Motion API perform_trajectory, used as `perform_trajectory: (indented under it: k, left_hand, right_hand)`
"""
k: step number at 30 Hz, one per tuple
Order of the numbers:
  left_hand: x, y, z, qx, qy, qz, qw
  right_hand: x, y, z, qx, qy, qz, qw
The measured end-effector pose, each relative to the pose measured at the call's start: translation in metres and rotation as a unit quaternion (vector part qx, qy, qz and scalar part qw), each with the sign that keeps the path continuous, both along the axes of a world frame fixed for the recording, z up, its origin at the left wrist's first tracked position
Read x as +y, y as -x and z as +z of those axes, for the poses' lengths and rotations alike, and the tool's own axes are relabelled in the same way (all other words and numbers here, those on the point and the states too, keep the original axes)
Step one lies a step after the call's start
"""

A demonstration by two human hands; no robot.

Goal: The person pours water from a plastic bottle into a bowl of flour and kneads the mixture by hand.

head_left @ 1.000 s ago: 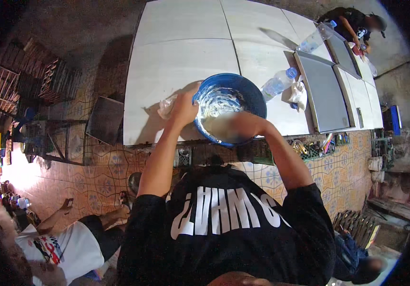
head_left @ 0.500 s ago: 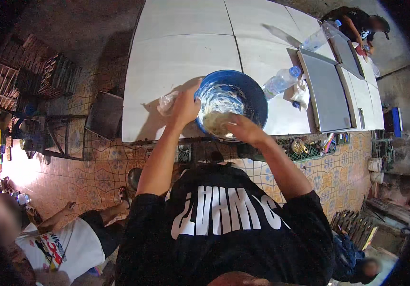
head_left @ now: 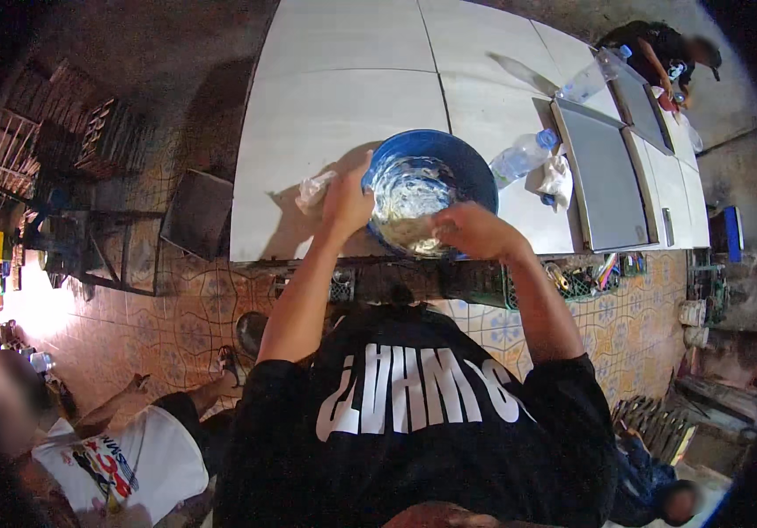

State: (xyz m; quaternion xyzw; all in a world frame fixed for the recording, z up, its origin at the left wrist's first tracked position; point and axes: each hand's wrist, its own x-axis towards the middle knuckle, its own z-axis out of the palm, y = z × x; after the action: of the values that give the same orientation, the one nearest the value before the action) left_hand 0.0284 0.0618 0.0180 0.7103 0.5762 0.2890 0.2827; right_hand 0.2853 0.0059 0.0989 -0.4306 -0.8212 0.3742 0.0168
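A round blue basin [head_left: 479, 180] stands near the front edge of the white table, its inside streaked with a white, wet-looking mixture [head_left: 409, 189]. At the basin's left, my left hand [head_left: 349, 198] is closed on the rim. My right hand [head_left: 475, 231] is over the near right part of the basin, fingers curled and pointing inward. Beneath those fingers is a blurred, pale yellowish patch [head_left: 414, 233]; whether the hand holds a tool there is hard to make out. Beside my left hand lies a crumpled clear plastic bag [head_left: 315, 189].
To the basin's right lie a clear plastic bottle [head_left: 519, 160], a small white bag [head_left: 556, 180] and a grey metal tray [head_left: 607, 176]. Another bottle [head_left: 585, 81] lies farther off. A co-worker [head_left: 660, 57] is at the far right; another person [head_left: 132, 466] sits at lower left.
My right hand has shifted slightly right and curled more over the basin. The mixture's streaks have changed into rounder swirls. My left hand keeps its hold on the rim.
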Motion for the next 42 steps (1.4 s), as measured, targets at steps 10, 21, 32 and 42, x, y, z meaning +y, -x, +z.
perform_trajectory:
  k: [10,21,32,42]
  left_hand:
    - [-0.002,0.005,-0.002,0.005,0.009,0.0,1.0]
    - [-0.002,-0.002,0.002,0.044,0.025,0.008,0.999]
    - [-0.009,-0.008,0.028,0.054,0.055,0.018,0.997]
    - [-0.004,-0.008,0.007,0.038,-0.02,-0.014,0.999]
  right_hand:
    - [-0.019,0.029,0.028,0.175,-0.13,-0.101,0.971]
    - [0.014,0.013,-0.075,0.182,-0.035,-0.2,0.962]
    - [-0.024,0.01,-0.021,-0.028,-0.108,0.046,0.993]
    - [0.035,0.025,-0.107,-0.132,-0.213,0.119,0.961]
